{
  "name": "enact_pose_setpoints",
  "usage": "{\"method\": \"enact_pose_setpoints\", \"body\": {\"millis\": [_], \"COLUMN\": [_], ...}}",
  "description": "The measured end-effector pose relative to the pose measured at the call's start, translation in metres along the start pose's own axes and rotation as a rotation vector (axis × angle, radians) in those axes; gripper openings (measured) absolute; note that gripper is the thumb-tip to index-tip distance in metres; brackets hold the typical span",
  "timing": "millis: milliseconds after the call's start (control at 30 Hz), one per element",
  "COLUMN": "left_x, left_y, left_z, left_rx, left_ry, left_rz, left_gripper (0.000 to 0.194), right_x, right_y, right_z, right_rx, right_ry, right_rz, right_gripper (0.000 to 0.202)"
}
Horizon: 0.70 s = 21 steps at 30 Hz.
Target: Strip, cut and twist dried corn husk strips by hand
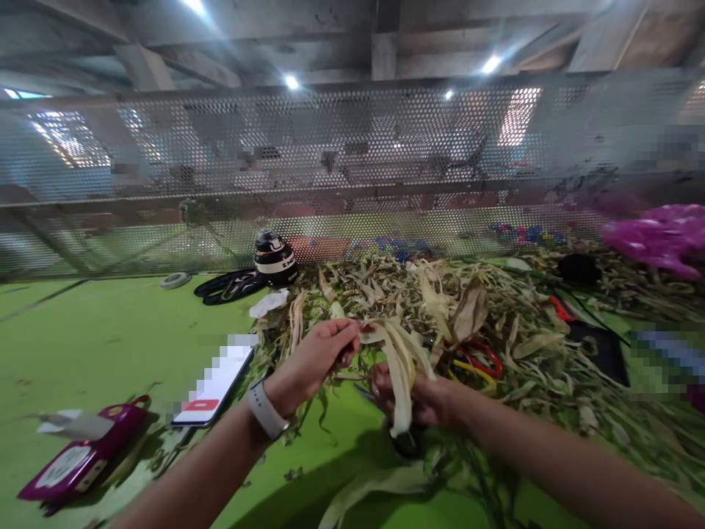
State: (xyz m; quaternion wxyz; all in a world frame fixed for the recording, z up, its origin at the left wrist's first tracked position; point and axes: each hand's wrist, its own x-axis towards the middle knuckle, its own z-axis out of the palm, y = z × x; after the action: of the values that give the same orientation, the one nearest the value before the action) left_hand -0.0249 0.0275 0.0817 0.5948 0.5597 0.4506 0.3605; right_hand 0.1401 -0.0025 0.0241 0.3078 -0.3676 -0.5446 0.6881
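Head view: the left hand [330, 347] pinches one end of the husk [401, 367], apparently to keep it clear of the pile [369, 286], so its strips hang before the right hand [432, 400], whose fingers curl round what look like scissors [368, 395].

a workshop, apparently for handcraft, within a large, industrial-looking hall. overhead: bare grey concrete beams [384, 55] and small, bright white ceiling lamps [291, 82]. far side, spanning left to right: an upright grey sheet-metal screen pierced with round holes [330, 121]; through it, blurred, small multicoloured items [385, 242] and, at far left, a bright, slanted, lattice-like window [69, 139]. near side: a broad, flat, bright green work surface [137, 323]. centre to right: a wide heap of dry, straw-coloured, husk-like strips [374, 283], the raw material, with a red looped tool handle [499, 363] lying among them.
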Motion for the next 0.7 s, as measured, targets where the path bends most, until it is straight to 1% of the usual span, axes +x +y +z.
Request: {"method": "enact_pose_setpoints", "body": {"millis": [67,100,133,200,233,300,400,467,567,633,700], "left_x": [0.009,0.014,0.018,0.023,0.024,0.024,0.021,0.019,0.015,0.01,0.003], "left_y": [-0.007,-0.012,-0.017,-0.026,-0.029,-0.033,-0.032,-0.031,-0.033,-0.035,-0.037], "left_z": [-0.006,-0.009,-0.012,-0.015,-0.016,-0.015,-0.011,-0.008,-0.006,-0.004,-0.002], "left_rx": [-0.034,-0.032,-0.023,0.033,0.053,0.083,0.083,0.073,0.131,0.235,0.331], "left_ry": [0.061,0.087,0.111,0.152,0.161,0.171,0.173,0.171,0.16,0.101,-0.015], "left_rz": [0.018,0.028,0.038,0.069,0.077,0.09,0.094,0.092,0.095,0.09,0.088], "left_gripper": [0.026,0.026,0.026,0.027,0.027,0.028,0.027,0.026,0.025,0.026,0.027], "right_x": [0.0,-0.002,-0.004,-0.008,-0.011,-0.015,-0.022,-0.028,-0.038,-0.043,-0.044], "right_y": [0.005,0.005,0.004,-0.002,-0.006,-0.013,-0.017,-0.018,-0.028,-0.042,-0.061], "right_z": [0.007,0.009,0.011,0.012,0.012,0.01,0.009,0.009,0.007,0.001,-0.009], "right_rx": [0.222,0.301,0.354,0.353,0.309,0.131,-0.2,-0.418,-0.665,-0.756,-0.8], "right_ry": [-0.021,-0.003,0.022,0.083,0.11,0.138,0.129,0.12,0.132,0.191,0.295], "right_rz": [0.098,0.121,0.128,0.09,0.058,-0.032,-0.155,-0.203,-0.29,-0.391,-0.476], "right_gripper": [0.032,0.031,0.031,0.032,0.032,0.034,0.034,0.033,0.029,0.028,0.027]}}
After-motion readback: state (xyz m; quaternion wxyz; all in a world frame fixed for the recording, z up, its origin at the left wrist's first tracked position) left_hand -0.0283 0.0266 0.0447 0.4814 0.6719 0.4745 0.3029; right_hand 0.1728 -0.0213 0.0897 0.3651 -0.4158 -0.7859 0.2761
